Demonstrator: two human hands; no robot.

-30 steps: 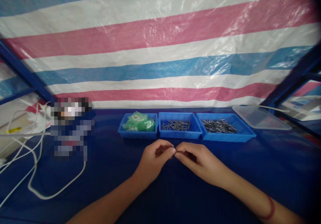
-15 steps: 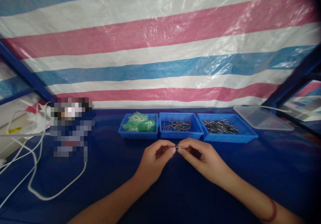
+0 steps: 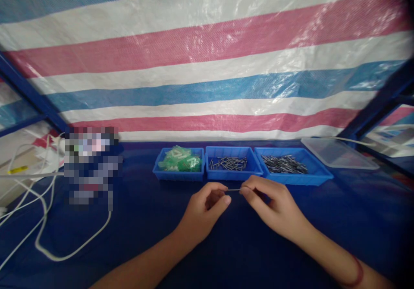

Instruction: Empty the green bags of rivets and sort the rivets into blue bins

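Observation:
A thin metal rod (image 3: 233,190) lies level between my two hands, above the blue table. My right hand (image 3: 274,202) pinches its right end between thumb and fingertips, which hide that end. At the rod's other end is my left hand (image 3: 205,207), its thumb and index finger parted. The left index fingertip is close to the rod; whether it touches I cannot tell. Just beyond the hands, a blue bin (image 3: 233,176) contains loose metal pins (image 3: 231,164). To its right, another blue bin (image 3: 297,179) has a heap of darker metal pins (image 3: 283,164).
A third blue bin (image 3: 179,177) on the left contains green and white pieces in clear plastic. White cables (image 3: 77,248) loop over the table's left side, near a blurred-out patch. A translucent lid (image 3: 339,153) lies at back right, before a striped sheet (image 3: 207,77).
My hands have drawn apart, the right one moving right with the rod. My left thumb has parted from its index finger, and more of the rod's length shows between the hands.

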